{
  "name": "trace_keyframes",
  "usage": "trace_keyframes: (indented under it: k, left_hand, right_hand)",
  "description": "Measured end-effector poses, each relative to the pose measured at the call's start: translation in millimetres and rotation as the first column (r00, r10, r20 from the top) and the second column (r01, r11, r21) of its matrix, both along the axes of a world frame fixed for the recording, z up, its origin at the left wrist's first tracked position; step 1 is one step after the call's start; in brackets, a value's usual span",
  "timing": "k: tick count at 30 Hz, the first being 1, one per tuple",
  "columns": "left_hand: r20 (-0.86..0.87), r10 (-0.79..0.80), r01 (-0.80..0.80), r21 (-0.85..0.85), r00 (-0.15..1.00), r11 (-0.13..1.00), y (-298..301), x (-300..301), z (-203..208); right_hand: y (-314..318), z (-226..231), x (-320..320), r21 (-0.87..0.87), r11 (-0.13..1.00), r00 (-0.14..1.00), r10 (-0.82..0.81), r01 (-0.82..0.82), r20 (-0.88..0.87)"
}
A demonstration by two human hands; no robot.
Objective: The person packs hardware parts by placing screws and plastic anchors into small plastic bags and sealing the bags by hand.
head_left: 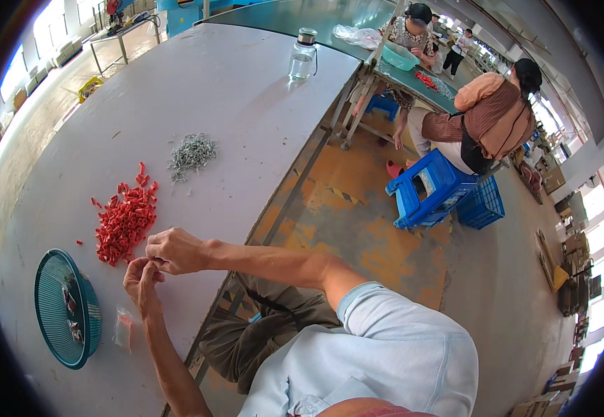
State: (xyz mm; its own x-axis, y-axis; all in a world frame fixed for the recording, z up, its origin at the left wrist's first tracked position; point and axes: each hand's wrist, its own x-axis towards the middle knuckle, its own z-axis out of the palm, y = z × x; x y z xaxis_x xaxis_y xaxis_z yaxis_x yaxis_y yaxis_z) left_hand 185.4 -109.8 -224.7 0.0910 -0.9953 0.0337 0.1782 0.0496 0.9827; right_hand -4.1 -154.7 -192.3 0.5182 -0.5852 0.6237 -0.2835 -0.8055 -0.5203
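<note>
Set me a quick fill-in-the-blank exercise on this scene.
1. Small silvery metal pieces lie ____ from the right hand than small red plastic pieces.
2. The round teal plastic basket is to the ____ of the clear plastic packet near the left hand.
3. Exactly ____ clear cylindrical bottle stands on the pale smooth table.
Missing words: farther; left; one

Factory workshop: worktable [211, 90], red parts [125, 224], seated co-worker [489, 115].

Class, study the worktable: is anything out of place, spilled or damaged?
One small red piece lies alone to the left of the red heap, near the rim of the green basket. It looks strayed because most similar pieces are piled together. No obvious damage shows.
</note>
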Motion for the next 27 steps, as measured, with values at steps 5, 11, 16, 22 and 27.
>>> trace_keyframes:
  k: [5, 11, 16, 22, 27]
  left_hand:
    - [-0.041, -0.021, 0.022, 0.023, 0.999, 0.999, 3.0, 0.1, 3.5]
    - [-0.026, -0.039, 0.039, -0.004, 0.999, 0.999, 3.6, -4.4, 6.8]
    - [0.000, -0.044, 0.044, -0.032, 0.999, 0.999, 7.8, -9.9, 10.8]
    - [0.044, -0.072, 0.073, -0.021, 0.996, 0.997, 8.1, -11.4, 13.4]
    - [0.055, -0.090, 0.092, -0.040, 0.994, 0.995, 8.9, -11.2, 12.3]
  right_hand:
    - [1.5, 0.3, 0.1, 0.026, 0.998, 0.994, -0.058, 0.060, -0.091]
    - [0.0, 0.2, -3.9, 0.347, 0.938, 0.994, -0.032, -0.007, 0.106]
    - [0.0, 5.0, -11.3, 0.789, 0.560, 0.943, -0.042, -0.252, 0.331]
    - [-9.9, -1.3, -17.5, 0.815, 0.460, 0.928, 0.064, -0.353, 0.366]
    - [-10.7, -4.7, -17.5, 0.802, 0.463, 0.917, 0.068, -0.378, 0.392]
